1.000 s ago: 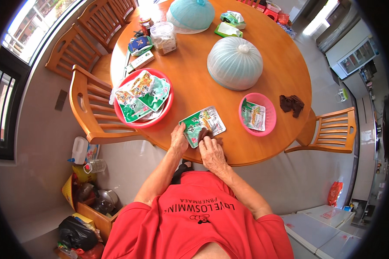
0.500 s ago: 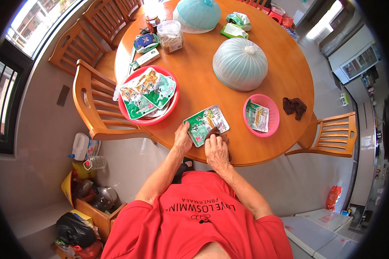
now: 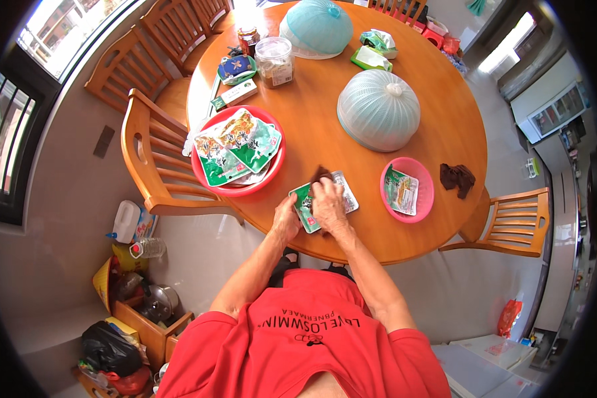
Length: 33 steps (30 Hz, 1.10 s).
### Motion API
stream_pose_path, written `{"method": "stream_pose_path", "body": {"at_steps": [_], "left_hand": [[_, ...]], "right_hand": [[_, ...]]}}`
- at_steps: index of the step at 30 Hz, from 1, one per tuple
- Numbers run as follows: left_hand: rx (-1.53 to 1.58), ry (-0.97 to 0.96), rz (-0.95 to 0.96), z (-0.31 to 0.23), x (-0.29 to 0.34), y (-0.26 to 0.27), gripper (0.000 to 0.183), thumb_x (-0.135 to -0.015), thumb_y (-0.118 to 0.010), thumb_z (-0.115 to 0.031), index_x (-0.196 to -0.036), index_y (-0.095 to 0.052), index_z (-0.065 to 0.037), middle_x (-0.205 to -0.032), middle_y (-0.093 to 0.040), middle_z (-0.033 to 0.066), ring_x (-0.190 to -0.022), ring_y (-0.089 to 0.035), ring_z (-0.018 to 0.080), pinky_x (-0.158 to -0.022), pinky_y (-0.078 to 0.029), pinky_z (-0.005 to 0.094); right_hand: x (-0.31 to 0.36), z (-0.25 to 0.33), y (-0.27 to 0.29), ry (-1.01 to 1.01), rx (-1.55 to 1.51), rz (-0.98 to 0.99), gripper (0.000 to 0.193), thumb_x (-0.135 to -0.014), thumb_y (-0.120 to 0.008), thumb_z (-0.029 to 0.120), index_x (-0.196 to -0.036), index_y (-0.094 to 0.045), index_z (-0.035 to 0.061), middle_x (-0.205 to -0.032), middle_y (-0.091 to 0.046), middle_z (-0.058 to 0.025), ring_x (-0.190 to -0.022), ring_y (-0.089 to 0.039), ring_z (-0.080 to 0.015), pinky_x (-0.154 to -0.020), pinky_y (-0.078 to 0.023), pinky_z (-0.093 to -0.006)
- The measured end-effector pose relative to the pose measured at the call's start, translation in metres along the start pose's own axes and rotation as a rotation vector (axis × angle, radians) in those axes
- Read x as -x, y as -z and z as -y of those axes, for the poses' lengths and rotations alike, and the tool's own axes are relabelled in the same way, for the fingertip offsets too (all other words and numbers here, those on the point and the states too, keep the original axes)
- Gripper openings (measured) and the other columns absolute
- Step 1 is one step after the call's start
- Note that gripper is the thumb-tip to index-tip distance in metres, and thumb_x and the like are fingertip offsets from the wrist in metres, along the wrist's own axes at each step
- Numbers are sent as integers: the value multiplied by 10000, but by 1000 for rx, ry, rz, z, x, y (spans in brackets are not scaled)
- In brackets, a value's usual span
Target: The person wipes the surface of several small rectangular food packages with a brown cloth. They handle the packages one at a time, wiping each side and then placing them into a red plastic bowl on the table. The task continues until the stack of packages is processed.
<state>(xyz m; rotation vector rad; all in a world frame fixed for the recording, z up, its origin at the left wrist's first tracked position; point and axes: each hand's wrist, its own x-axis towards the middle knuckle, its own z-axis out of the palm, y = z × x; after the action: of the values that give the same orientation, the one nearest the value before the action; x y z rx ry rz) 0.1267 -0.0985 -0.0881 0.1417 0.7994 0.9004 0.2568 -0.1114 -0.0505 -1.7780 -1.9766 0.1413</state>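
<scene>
I was in the middle of wiping a green and clear snack packet (image 3: 306,202) that lay flat near my edge of the round wooden surface (image 3: 312,132). My left hand (image 3: 286,219) rested on the near-left end of the packet, fingers laid flat and close together, to keep it from sliding. My right hand (image 3: 328,207) lay over the middle of it, and its fingers were pressed together on a small dark brown cloth (image 3: 322,174) at the far edge of the packet. I judged that the next move asked for a steady hold from the left hand while the right one drew the cloth across the rest of the packet.

To the left, just beside the packet, stood a red tray (image 3: 212,186) full of similar packets. To the right was a pink bowl (image 3: 426,192) with one more packet inside, and further right another dark cloth (image 3: 458,178). Behind stood a white mesh food cover (image 3: 378,109), then a clear plastic jar (image 3: 274,61) and a pale blue mesh cover (image 3: 316,28). Nothing stood between my hands and the packet; only the red tray was close on the left side.
</scene>
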Motion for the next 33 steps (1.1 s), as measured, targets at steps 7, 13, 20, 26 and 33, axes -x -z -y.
{"method": "stream_pose_path", "body": {"at_steps": [7, 13, 20, 26, 33], "left_hand": [[67, -58, -24, 4, -5, 5, 397, -977, -441, -368, -1185, -560, -51, -1166, -608, 106, -1107, -555, 260, -985, -432, 402], [-153, -23, -20, -1, 5, 0, 308, -979, -464, -285, -1173, -547, -61, -1065, -649, 78, -986, -634, 258, -812, -535, 478], [-163, -50, -105, 3, 2, 0, 290, -989, -449, -246, -1197, -524, -59, -1097, -639, 93, -997, -634, 249, -810, -542, 503], [-44, -106, -54, 7, -5, 5, 287, -991, -448, -212, -1192, -530, -24, -1106, -628, 111, -997, -629, 270, -850, -532, 488], [-139, -296, 13, -7, 3, -17, 232, -959, -535, -216, -1096, -592, -37, -963, -656, 55, -862, -656, 182, -723, -569, 370]], "right_hand": [[34, 26, 9, 264, -64, 72, 427, -757, -551, 27, -1177, -523, -43, -1289, -461, -181, -1090, -443, -352, -955, -410, -419], [33, -7, 20, 42, -141, 19, 435, -776, -576, 48, -1204, -524, -8, -1295, -470, -164, -1123, -422, -370, -999, -360, -439], [26, -43, 23, -130, -60, 11, 422, -795, -559, 40, -1212, -517, -5, -1278, -480, -183, -1105, -450, -388, -960, -392, -456], [69, -57, 51, 94, 97, 33, 465, -762, -568, -13, -1225, -518, -3, -1252, -486, -137, -1050, -467, -361, -882, -459, -414], [115, -73, 82, -48, -161, 23, 344, -768, -569, -3, -1110, -586, 38, -1120, -540, -103, -968, -502, -332, -848, -448, -408]]}}
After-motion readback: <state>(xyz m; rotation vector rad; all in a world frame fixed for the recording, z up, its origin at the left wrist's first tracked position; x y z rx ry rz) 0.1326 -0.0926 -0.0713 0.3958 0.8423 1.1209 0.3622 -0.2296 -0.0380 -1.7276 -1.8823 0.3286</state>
